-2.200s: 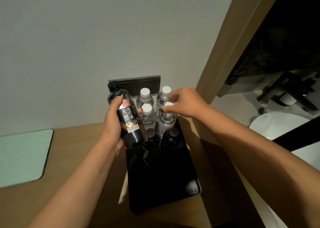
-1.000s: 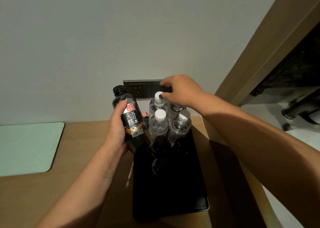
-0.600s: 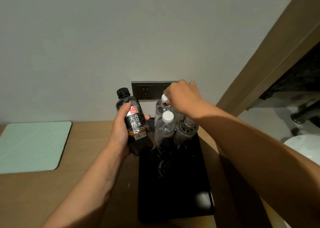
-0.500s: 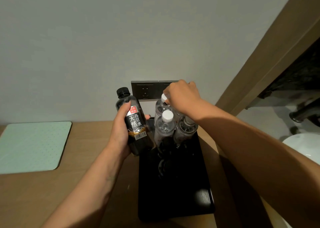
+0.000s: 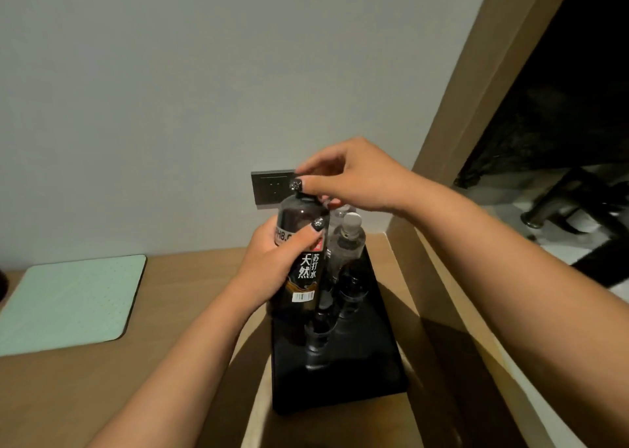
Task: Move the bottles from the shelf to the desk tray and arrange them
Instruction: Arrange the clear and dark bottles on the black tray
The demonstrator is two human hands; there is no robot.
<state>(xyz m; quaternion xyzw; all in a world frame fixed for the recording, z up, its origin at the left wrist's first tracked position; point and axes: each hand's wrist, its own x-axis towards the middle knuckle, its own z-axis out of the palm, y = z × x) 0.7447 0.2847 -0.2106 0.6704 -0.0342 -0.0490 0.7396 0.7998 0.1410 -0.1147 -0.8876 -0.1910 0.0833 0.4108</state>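
Black rectangular tray [image 5: 340,386] on the wooden desk [image 5: 102,379] holds clear and dark bottles [image 5: 350,240]. Left hand [image 5: 272,260] grips a dark labelled soda-water bottle [image 5: 301,253] above it; right hand [image 5: 354,175] pinches its cap.

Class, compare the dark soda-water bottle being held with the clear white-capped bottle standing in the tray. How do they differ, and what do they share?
The dark bottle has a black body with a printed label; the clear bottle is see-through, with no label visible. The dark bottle is gripped by the left hand, with the right hand at its cap; the clear bottle stands untouched in the black tray. The dark bottle's cap is black, the clear bottle's white. Both are capped and roughly upright.
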